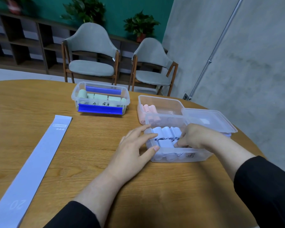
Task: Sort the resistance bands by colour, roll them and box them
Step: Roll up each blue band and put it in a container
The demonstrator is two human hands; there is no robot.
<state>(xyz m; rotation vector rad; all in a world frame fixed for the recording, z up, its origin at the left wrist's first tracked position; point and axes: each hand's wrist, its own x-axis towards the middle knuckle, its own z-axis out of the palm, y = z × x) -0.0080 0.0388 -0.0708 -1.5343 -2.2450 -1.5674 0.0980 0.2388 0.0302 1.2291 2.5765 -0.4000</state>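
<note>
Wooden table [72,162], grey chairs [92,51], teal wall [44,7]

I see two arms reaching forward, both in black sleeves pushed back from the wrists. My left hand [135,149] lies low with the palm down. Its fingers [144,129] are straight and spread a little, and the thumb [152,149] points to the right and presses against something. My right hand [193,136] is bent down at the wrist. Its fingers [179,143] are curled and bunched together at the tips, pinching something small. The two hands are close, side by side.
</note>
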